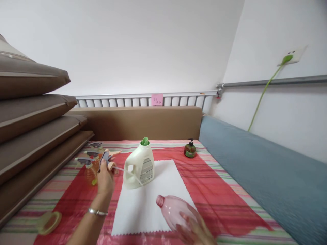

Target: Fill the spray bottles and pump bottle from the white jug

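My left hand is closed around a trigger spray head, whose thin dip tube slants down to the right, in front of a large white jug. At the lower right, my right hand grips a clear pink bottle. This bottle lies tilted with its uncapped neck pointing up and left. The white jug stands upright on a white scalloped sheet, a green spout piece in its mouth. Left of my left hand stand several spray bottles with trigger heads.
A dark green pump bottle stands at the back right on the red cloth. A pale yellow ring-shaped lid lies at the front left. Stacked brown cushions rise on the left, and a blue padded bolster borders the right.
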Available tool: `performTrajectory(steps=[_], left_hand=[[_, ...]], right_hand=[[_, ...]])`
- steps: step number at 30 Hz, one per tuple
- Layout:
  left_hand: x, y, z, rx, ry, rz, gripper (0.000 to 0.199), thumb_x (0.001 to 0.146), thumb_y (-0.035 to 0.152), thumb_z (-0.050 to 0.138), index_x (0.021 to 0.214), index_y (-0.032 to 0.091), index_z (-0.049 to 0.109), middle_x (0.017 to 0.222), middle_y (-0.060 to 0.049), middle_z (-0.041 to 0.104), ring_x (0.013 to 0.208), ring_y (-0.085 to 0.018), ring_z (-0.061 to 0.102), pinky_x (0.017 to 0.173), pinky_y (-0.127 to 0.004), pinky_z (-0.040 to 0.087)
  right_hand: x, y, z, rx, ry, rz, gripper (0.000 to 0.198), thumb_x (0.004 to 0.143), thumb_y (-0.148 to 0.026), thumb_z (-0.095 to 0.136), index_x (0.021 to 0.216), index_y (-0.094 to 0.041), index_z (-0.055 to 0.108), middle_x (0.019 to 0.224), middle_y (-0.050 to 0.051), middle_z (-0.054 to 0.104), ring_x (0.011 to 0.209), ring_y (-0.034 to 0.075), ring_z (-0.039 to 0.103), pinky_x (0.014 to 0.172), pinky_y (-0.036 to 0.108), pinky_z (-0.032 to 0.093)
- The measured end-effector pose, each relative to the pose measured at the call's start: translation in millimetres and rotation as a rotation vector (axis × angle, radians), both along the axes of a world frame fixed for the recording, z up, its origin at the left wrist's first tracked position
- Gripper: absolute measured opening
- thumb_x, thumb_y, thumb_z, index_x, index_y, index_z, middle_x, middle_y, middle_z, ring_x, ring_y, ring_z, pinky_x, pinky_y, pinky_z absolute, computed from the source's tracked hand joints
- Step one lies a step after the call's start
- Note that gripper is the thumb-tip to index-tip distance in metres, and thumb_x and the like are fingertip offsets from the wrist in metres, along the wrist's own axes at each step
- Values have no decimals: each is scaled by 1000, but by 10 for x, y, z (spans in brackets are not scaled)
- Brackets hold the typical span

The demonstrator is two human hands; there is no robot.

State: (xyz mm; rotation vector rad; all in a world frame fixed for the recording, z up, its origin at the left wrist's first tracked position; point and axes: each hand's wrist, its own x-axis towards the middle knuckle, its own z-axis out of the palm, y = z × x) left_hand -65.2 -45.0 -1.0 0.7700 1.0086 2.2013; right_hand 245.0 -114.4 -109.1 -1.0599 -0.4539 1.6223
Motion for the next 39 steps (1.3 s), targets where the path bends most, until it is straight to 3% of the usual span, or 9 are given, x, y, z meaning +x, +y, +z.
performTrajectory(steps=[6,14,20,25,29,33,36,39], left_hand=[[216,-438,133,117,-43,25,46,79,44,54,121,25,52,81,0,60,50,-6,46,41,-17,36],[347,-700,230,139,-72,-10,43,80,43,53,120,27,52,83,0,58,54,-6,48,45,-17,40],[752,-837,27,-15,-123,-176,36,77,46,57,102,21,63,83,-2,62,67,-9,56,64,-21,46],[988,-970,-171,-135,-67,-289,33,74,45,61,87,15,66,85,-6,64,80,-17,58,77,-28,44],[964,-1023,-168,-128,-88,-327,30,76,44,59,83,15,65,83,-5,63,82,-17,57,78,-29,43],[905,-1027,-98,-120,-130,-354,31,78,47,56,83,16,63,81,-4,63,82,-16,57,78,-28,42],[890,-1028,-29,-102,-166,-398,30,77,46,57,84,17,61,79,-4,63,82,-16,58,77,-28,42],[898,-1035,33,-100,-170,-435,31,76,46,59,85,16,60,76,-4,63,79,-18,60,76,-30,42]], right_hand=[[-348,-117,232,14,29,14,93,43,-53,80,123,-28,40,119,12,53,81,30,65,76,48,48],[-471,-290,332,19,31,22,90,45,-48,82,122,-27,41,117,10,53,72,23,65,73,44,50],[-605,-331,435,49,51,45,92,49,-50,80,128,-30,37,120,12,53,72,24,66,69,43,50],[-703,-362,515,107,10,100,85,55,-51,77,129,-33,37,121,11,52,82,26,65,76,46,49],[-740,-367,439,161,43,130,93,52,-49,79,131,-29,34,117,12,51,94,27,61,82,45,45],[-746,-423,417,248,142,179,115,39,-37,87,134,-32,23,127,12,42,100,28,58,86,43,44],[-702,-474,480,220,117,326,119,41,-38,86,136,-35,14,119,11,51,85,27,65,70,38,51],[-646,-485,522,64,157,565,93,60,-63,66,133,-26,21,84,6,66,57,20,65,46,25,46]])
